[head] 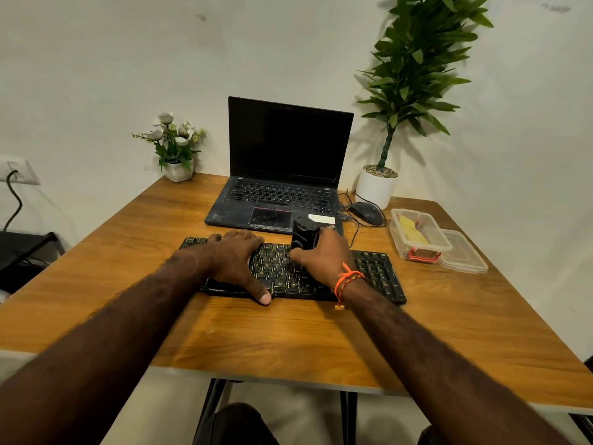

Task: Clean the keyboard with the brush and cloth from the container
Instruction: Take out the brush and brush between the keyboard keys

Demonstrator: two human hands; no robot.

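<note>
Keyboard (pixel 378 271) mid-table, left hand (pixel 236 261) flat, right hand (pixel 324 256) gripping brush (pixel 304 239)

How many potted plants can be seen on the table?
2: a small flower pot at the far left corner, and a tall leafy plant right of the laptop.

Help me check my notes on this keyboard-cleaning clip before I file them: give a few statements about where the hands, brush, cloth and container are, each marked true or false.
1. The right hand grips the black brush over the keyboard. True.
2. The left hand is lifted clear of the keyboard. False: it lies flat on the keyboard's left part.
3. The container is open, its lid beside it. True.
4. The yellow cloth lies spread on the keys. False: it sits inside the container.
5. The laptop is closed. False: it is open, its screen dark.
</note>
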